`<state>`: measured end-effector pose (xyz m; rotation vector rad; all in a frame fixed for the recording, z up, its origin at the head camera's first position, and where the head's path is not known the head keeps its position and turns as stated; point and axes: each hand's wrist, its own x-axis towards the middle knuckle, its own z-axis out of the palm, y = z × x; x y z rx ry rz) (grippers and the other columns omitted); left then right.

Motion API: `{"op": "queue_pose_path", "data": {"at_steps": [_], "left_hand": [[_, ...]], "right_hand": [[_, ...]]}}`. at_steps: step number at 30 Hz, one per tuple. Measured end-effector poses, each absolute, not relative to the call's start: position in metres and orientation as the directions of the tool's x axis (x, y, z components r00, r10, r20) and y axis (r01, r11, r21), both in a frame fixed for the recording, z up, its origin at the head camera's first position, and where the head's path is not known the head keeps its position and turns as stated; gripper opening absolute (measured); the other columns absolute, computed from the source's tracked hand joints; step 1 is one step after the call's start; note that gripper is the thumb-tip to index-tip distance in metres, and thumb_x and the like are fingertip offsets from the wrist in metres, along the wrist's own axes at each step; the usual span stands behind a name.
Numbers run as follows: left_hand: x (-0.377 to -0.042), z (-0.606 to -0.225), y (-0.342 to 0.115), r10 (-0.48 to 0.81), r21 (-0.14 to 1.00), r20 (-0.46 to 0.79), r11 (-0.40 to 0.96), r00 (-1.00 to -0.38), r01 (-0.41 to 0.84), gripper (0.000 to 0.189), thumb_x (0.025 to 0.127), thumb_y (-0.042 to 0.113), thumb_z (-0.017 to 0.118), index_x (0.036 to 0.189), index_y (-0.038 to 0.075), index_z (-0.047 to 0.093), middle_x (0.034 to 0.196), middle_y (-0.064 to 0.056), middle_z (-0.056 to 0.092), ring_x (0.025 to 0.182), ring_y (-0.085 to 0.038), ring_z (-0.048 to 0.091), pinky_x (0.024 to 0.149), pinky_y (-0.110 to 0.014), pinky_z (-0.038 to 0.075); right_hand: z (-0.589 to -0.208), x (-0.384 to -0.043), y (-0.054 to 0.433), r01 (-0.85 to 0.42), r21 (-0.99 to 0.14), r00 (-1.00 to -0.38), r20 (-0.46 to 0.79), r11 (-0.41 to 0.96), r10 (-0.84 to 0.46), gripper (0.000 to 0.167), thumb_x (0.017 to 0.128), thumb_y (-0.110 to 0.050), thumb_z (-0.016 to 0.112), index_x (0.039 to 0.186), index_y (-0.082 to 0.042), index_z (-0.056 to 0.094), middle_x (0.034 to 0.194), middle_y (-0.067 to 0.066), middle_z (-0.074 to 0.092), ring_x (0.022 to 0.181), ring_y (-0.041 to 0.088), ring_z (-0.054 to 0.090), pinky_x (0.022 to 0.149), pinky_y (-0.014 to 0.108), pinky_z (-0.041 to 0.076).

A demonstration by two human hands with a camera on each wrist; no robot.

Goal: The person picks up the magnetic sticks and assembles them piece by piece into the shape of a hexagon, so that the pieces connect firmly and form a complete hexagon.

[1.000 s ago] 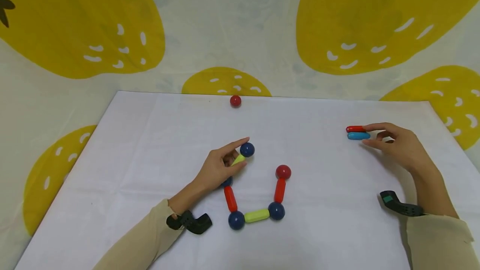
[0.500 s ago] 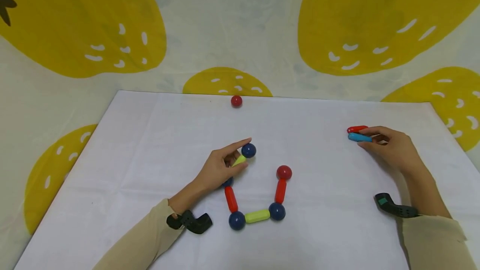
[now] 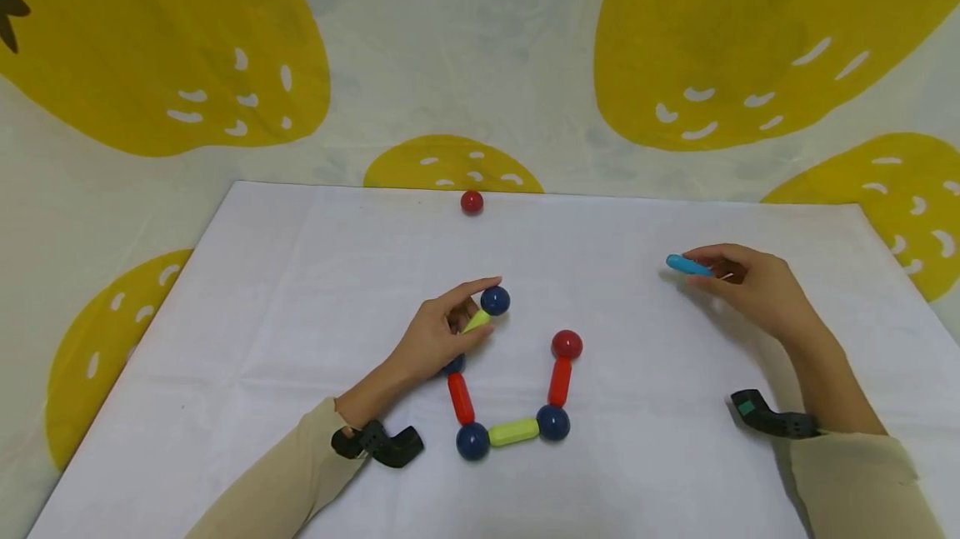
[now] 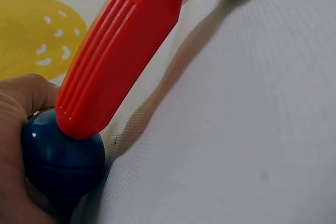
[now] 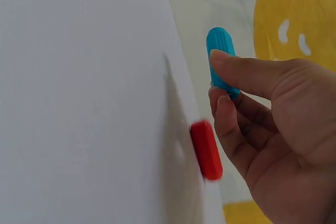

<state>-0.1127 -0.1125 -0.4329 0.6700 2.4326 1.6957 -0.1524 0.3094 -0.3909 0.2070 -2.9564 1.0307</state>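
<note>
My right hand (image 3: 761,287) pinches a light-blue magnetic rod (image 3: 686,264) between thumb and fingers, held above the table. Below it, in the right wrist view, a red rod (image 5: 207,149) lies on the white cloth; in the head view the hand hides it. My left hand (image 3: 429,335) holds a lime-green rod (image 3: 476,321) tipped with a dark-blue ball (image 3: 495,301). That rod belongs to an open chain of balls and rods. In the left wrist view, the left hand lies against another blue ball (image 4: 63,156) of the chain, joined to a red rod (image 4: 121,51).
From the left hand the chain runs through a blue ball (image 3: 472,441), a second lime-green rod (image 3: 513,431) and another blue ball (image 3: 553,422) up to a red ball (image 3: 567,345). A loose red ball (image 3: 472,202) sits at the table's far edge.
My right hand has taken the light-blue rod from beside the red rod and moved left with it, lifting it off the cloth. The left hand and the chain have stayed in place.
</note>
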Motion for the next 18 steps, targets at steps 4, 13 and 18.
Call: {"op": "queue_pose_path", "data": {"at_steps": [4, 13, 18], "left_hand": [[-0.112, -0.433, -0.113, 0.403, 0.913, 0.164, 0.284, -0.900, 0.294, 0.054, 0.087, 0.012, 0.070, 0.138, 0.021, 0.052, 0.085, 0.004, 0.057, 0.068, -0.016, 0.050, 0.059, -0.025, 0.039], [-0.112, -0.435, -0.112, 0.402, 0.915, 0.173, 0.273, -0.899, 0.298, 0.054, 0.087, 0.013, 0.070, 0.137, 0.027, 0.052, 0.084, 0.003, 0.057, 0.067, -0.017, 0.050, 0.059, -0.025, 0.039], [-0.112, -0.435, -0.111, 0.400, 0.914, 0.171, 0.276, -0.900, 0.296, 0.054, 0.087, 0.013, 0.070, 0.137, 0.024, 0.053, 0.085, 0.002, 0.056, 0.067, -0.017, 0.050, 0.058, -0.025, 0.039]], "right_hand": [[-0.386, -0.150, 0.284, -0.195, -0.633, -0.980, 0.087, 0.749, -0.182, 0.031, 0.084, -0.029, 0.074, 0.114, -0.022, 0.068, 0.104, 0.000, 0.064, 0.084, 0.005, 0.056, 0.070, 0.010, 0.043], [-0.373, -0.139, 0.231, -0.323, -0.661, -0.939, 0.136, 0.677, -0.315, 0.028, 0.085, -0.023, 0.074, 0.112, -0.023, 0.069, 0.101, -0.008, 0.065, 0.083, 0.012, 0.058, 0.071, 0.016, 0.047], [-0.370, -0.134, 0.204, -0.388, -0.639, -0.906, 0.132, 0.664, -0.402, 0.029, 0.084, -0.025, 0.075, 0.112, -0.023, 0.069, 0.097, -0.011, 0.065, 0.082, 0.011, 0.058, 0.070, 0.023, 0.050]]}}
